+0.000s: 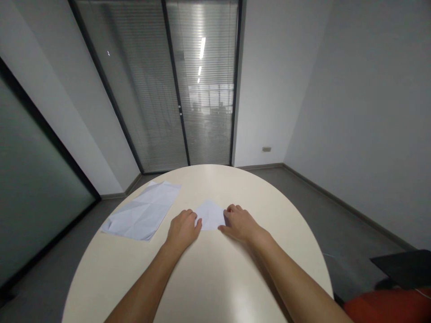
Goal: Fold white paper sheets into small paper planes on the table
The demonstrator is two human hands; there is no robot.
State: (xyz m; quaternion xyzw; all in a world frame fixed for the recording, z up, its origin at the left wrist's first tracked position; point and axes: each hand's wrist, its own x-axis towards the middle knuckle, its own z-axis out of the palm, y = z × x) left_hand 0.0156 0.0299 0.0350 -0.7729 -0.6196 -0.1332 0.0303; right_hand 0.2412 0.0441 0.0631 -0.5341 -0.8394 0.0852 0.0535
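Note:
A small folded sheet of white paper [210, 216] lies on the round cream table [202, 278], its top edge coming to a point. At its left side is my left hand [183, 228], fingers curled and thumb against the paper's lower left corner. My right hand [239, 222] grips the right side of the same paper between thumb and curled fingers. Parts of both side edges are hidden under my fingers. Farther left on the table rests a stack of creased white sheets [143, 211], apart from both hands.
Beyond the table stands a glass partition with blinds [155, 89]. White walls [363, 112] rise on the right. A red chair [387, 307] and a dark flat object [404, 268] are at the lower right, beside the table edge.

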